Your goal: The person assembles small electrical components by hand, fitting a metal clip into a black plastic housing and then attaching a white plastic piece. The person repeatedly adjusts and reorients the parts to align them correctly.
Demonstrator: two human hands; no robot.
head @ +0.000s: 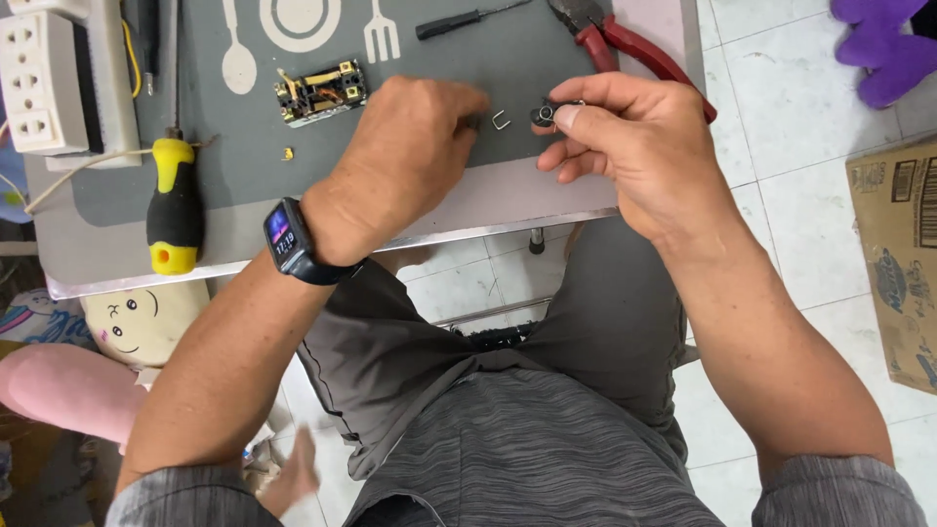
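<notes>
My right hand (pixel 630 146) pinches a small round black part (pixel 543 115) between thumb and fingers, just above the grey placemat (pixel 468 68). A little to its left, my left hand (pixel 405 161) rests knuckles-up on the mat with its fingertips curled near a small bent metal clip (pixel 501 120); whether it grips anything is hidden. A dark smartwatch (pixel 290 240) is on my left wrist. An opened switch mechanism with brass contacts (pixel 322 93) lies on the mat beyond my left hand.
A yellow-and-black screwdriver (pixel 174 205) lies at the mat's left edge, beside a white power strip (pixel 44 78). Red-handled pliers (pixel 625 44) and a thin black screwdriver (pixel 459 20) lie at the back. A cardboard box (pixel 898 254) stands on the tiled floor, right.
</notes>
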